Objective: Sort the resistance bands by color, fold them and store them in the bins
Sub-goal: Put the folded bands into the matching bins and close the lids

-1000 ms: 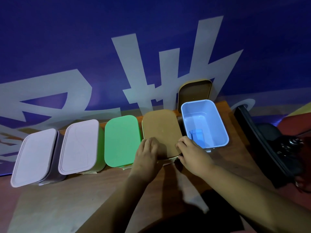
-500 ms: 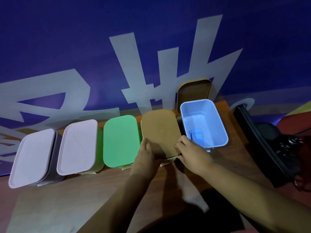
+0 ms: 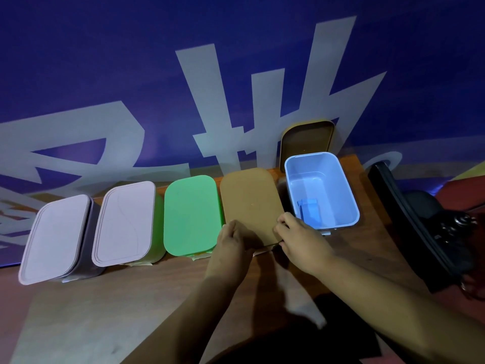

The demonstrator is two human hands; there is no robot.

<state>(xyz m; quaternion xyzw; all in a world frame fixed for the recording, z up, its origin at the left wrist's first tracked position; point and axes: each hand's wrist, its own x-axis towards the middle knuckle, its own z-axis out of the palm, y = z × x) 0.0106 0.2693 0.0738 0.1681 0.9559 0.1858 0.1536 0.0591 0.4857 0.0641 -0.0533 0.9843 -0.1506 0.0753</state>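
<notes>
At the near edge of the brown lid (image 3: 249, 203), left hand (image 3: 231, 244) and right hand (image 3: 301, 240) each grip a corner; its long axis runs away from them; a blue band (image 3: 309, 210) lies folded in the open bin (image 3: 322, 179) just right

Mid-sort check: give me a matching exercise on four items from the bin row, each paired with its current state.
Things
1. blue bin
2. loose brown lid
3. green-lidded bin
4. brown-lidded bin

States
A. left hand and right hand grip its near edge
B. open, folded blue band inside
C. stands propped against the wall
D. closed, right beside a pink-lidded bin

Pairs: 1-B, 2-C, 3-D, 4-A
</notes>
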